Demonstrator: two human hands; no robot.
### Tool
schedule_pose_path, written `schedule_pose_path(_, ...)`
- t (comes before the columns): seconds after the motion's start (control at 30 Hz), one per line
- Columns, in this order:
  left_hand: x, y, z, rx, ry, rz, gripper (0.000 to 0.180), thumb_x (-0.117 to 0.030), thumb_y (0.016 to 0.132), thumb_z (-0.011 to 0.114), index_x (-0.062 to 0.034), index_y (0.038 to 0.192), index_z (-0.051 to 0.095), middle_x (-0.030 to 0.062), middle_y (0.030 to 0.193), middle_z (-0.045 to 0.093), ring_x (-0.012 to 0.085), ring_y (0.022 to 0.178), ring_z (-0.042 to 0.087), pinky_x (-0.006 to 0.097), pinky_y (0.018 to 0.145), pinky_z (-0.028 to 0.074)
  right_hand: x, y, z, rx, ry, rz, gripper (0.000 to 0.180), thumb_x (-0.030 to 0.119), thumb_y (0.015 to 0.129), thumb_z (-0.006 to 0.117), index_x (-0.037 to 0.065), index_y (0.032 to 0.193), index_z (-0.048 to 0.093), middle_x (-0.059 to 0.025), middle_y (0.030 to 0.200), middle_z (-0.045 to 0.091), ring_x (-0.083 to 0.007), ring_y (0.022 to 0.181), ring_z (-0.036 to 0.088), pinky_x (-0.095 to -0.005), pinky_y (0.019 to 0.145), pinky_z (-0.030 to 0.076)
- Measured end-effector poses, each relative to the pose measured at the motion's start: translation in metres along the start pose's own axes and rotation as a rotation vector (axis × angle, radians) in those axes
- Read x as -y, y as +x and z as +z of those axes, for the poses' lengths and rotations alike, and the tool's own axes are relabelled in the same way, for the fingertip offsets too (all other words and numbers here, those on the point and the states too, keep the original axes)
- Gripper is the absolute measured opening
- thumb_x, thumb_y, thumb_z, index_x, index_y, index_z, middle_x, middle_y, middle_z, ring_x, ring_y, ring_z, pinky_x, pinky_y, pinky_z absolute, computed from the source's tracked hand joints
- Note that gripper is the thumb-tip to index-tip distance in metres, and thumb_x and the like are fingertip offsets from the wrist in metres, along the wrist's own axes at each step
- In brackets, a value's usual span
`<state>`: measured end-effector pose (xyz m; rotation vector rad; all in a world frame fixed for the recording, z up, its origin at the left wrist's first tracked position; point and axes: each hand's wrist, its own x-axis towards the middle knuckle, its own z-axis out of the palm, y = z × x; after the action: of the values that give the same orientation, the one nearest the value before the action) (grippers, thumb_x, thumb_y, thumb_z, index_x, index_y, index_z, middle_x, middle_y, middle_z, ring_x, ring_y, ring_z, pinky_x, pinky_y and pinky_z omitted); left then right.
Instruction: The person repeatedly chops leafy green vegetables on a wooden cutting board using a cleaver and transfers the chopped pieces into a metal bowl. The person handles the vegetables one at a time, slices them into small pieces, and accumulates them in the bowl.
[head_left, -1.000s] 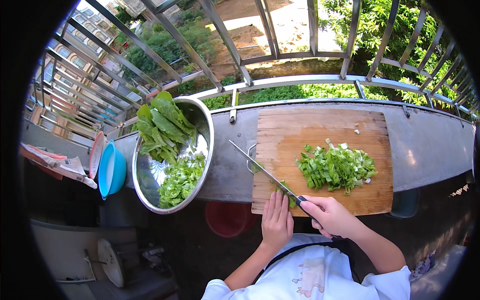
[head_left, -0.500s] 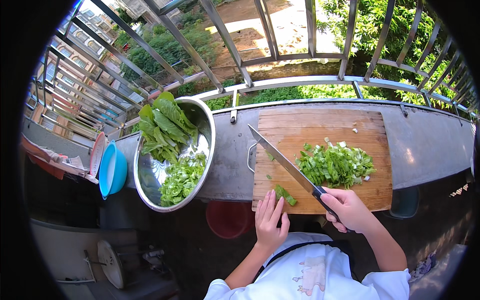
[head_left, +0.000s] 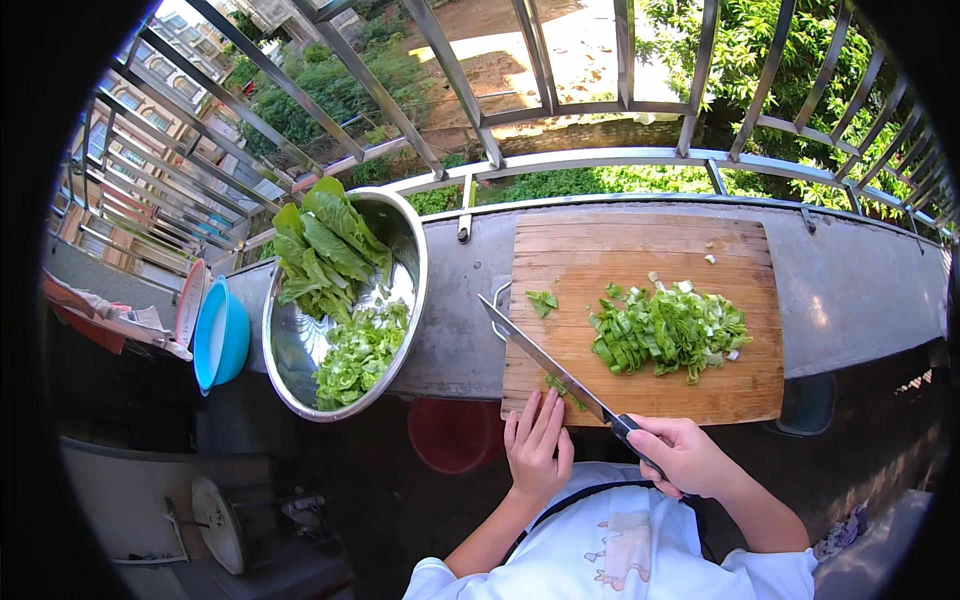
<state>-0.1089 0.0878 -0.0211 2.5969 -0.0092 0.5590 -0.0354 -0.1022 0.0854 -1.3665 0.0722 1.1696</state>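
A black-handled kitchen knife (head_left: pixel 560 372) is in my right hand (head_left: pixel 680 455), fingers wrapped round its handle. Its blade slants up and left across the near left part of the wooden cutting board (head_left: pixel 640 245), the tip past the board's left edge. My left hand (head_left: pixel 538 450) lies with fingers stretched out at the near edge, fingertips beside a small green leaf piece (head_left: pixel 556 384) that the blade partly covers. Chopped leafy greens (head_left: pixel 665 330) are heaped on the board's right half. Another leaf scrap (head_left: pixel 543 303) lies farther up on the left.
Left of the board, a tilted steel bowl (head_left: pixel 421 300) holds whole leaves (head_left: pixel 325 250) and chopped greens (head_left: pixel 360 355). A blue basin (head_left: pixel 222 337) stands farther left. Metal railings (head_left: pixel 590 162) run behind the grey ledge (head_left: pixel 840 280). Below sits a dark red tub (head_left: pixel 455 436).
The knife in my right hand has moved left and toward me, over the leaf piece by my left fingertips. The leaf scrap farther up now shows fully. My left hand has hardly moved.
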Motion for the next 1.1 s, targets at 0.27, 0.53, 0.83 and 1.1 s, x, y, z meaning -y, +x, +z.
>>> schedule_pose_path(0.27, 0.003, -0.003, 0.006, 0.009, 0.071, 0.041, 0.039, -0.01, 0.079, 0.055, 0.0004, 0.116, 0.058, 0.0118, 0.124, 0.056, 0.0225, 0.121, 0.048, 0.04, 0.107, 0.016, 0.01, 0.028, 0.012, -0.016, -0.067, -0.014, 0.045, 0.031, 0.095, 0.047, 0.005, 0.132, 0.043, 0.002, 0.053, 0.042, -0.0049, 0.037, 0.037, -0.0215, 0.033, 0.029)
schedule_pose_path(0.53, 0.001, 0.0, 0.003, 0.031, 0.048, 0.046, 0.038, -0.009, 0.08, 0.053, 0.0014, 0.116, 0.057, 0.0123, 0.124, 0.056, 0.023, 0.124, 0.046, 0.042, 0.108, 0.01, 0.018, 0.041, 0.001, -0.029, 0.07, -0.043, 0.036, 0.031, 0.096, 0.046, 0.004, 0.118, 0.053, 0.0, 0.055, 0.046, -0.0055, 0.034, 0.039, -0.0205, 0.031, 0.031)
schedule_pose_path(0.83, -0.02, 0.035, 0.005, 0.094, -0.147, 0.0, 0.038, -0.013, 0.082, 0.054, -0.0028, 0.119, 0.057, 0.013, 0.131, 0.05, 0.0283, 0.132, 0.034, 0.047, 0.108, -0.006, -0.014, -0.038, -0.05, -0.098, 0.571, -0.31, 0.034, 0.04, 0.095, 0.042, 0.007, 0.093, 0.047, -0.0056, 0.056, 0.046, -0.009, 0.034, 0.04, -0.0216, 0.03, 0.032)
schedule_pose_path(1.1, 0.011, 0.098, 0.0, 0.091, -0.312, -0.335, 0.052, -0.028, 0.092, 0.042, -0.0063, 0.138, 0.033, 0.0202, 0.148, 0.018, 0.0327, 0.14, 0.005, 0.049, 0.108, -0.005, -0.098, -0.087, -0.115, -0.094, 1.126, -0.42, 0.054, 0.055, 0.094, 0.027, 0.02, 0.135, 0.035, -0.001, 0.054, 0.039, -0.007, 0.031, 0.032, -0.0214, 0.028, 0.027)
